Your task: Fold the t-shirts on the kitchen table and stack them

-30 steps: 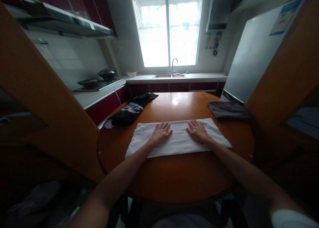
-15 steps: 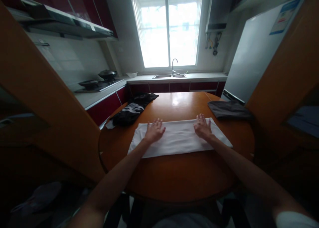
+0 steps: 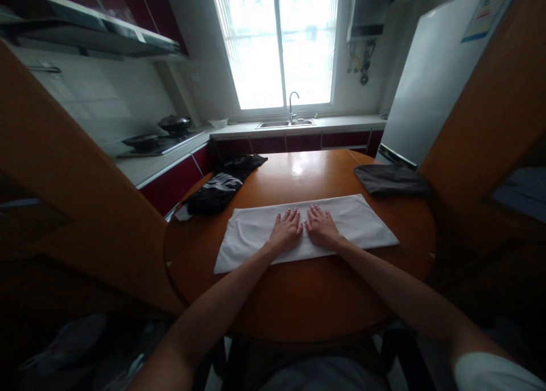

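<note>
A white folded cloth (image 3: 358, 223) lies as a long, wide strip across the near half of the round wooden table. My left hand (image 3: 287, 230) rests flat on its middle, fingers stretched out and pointing away from me. Close beside it, my right hand (image 3: 322, 227) also lies flat on the cloth, the two thumbs almost meeting. Neither hand grips anything. Some soft creases show at the cloth's left end; the part under my palms is hidden.
The wooden table (image 3: 307, 300) carries a black garment (image 3: 219, 189) with a pale print at the far left and a folded dark grey cloth (image 3: 390, 179) at the far right. Behind stand a counter with a sink (image 3: 275, 124), a stove (image 3: 164, 144) and a fridge (image 3: 430, 83).
Both hands have slid inward over the white cloth, from well apart to nearly touching at its middle. The camera view has shifted slightly.
</note>
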Motion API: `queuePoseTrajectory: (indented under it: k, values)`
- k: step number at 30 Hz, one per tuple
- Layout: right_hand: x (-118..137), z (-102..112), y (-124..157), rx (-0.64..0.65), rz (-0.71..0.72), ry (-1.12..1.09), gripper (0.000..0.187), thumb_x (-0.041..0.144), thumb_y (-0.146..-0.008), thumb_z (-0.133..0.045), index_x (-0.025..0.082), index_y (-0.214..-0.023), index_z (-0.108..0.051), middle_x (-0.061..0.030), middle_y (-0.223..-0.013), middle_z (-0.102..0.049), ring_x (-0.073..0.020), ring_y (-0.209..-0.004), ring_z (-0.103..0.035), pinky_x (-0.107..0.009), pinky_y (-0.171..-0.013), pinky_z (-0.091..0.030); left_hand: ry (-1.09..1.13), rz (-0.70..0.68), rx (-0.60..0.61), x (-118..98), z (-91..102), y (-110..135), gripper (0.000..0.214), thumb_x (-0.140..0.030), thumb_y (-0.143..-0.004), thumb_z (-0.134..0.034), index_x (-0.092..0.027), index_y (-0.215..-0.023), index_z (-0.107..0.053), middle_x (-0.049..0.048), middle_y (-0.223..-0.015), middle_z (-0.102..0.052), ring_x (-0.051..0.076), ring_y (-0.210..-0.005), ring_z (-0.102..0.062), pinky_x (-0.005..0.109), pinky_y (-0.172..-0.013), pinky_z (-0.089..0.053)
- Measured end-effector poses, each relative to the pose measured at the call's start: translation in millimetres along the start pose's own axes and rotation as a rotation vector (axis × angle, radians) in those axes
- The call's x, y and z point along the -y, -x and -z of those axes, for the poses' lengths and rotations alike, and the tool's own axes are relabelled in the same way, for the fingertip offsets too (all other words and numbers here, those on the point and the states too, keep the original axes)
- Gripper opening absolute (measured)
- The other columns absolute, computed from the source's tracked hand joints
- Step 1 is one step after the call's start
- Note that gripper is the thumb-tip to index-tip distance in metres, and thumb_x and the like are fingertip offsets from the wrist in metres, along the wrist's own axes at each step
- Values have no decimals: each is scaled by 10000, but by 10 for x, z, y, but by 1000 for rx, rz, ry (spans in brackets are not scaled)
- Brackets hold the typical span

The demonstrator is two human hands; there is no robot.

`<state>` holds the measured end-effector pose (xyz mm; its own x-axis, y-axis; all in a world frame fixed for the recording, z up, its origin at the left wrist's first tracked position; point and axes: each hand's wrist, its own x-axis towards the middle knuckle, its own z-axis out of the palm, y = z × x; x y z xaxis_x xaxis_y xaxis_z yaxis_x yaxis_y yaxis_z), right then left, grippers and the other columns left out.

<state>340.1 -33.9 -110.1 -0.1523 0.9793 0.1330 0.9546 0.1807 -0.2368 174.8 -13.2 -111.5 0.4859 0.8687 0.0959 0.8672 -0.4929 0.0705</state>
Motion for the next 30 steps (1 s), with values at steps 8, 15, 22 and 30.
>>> queuePoseTrajectory:
  k: [8,15,22,30]
  values:
    - [-274,64,-193,32,-69,3,610,437,-1023,-321,157,-1564,-357,-126,-1665,-225,-259,-1540,-168,-528,-1220,-122,21,77,29,71,88,-17,584,-496,-1029,-253,-280,-1560,-363,50,-1667,-249,324,-1533,-208,649,-1193,-165]
    - [-1080,207,-288,-105,-381,-8,573,392,-1036,-335,125,-1538,-409,-163,-1646,-265,-272,-1528,-196,-518,-1215,-102,29,102,47,122,101,-31,586,-508,-1029,-234,-298,-1563,-357,43,-1673,-231,328,-1538,-185,655,-1189,-152]
    - [-1075,426,-128,-223,-428,-13,603,289,-1033,-222,-25,-1536,-333,-288,-1630,-193,-341,-1522,-156,-583,-1181,-126,26,101,41,103,129,-31,562,-487,-1032,-255,-317,-1555,-368,49,-1669,-246,329,-1536,-192,649,-1187,-156]
    - [-26,104,221,85,83,-84,663,454,-1023,-304,121,-1596,-263,-124,-1669,-199,-235,-1548,-144,-513,-1223,-147,16,79,28,71,194,-11,547,-461,-1038,-275,-302,-1552,-376,68,-1662,-268,326,-1524,-228,643,-1184,-169]
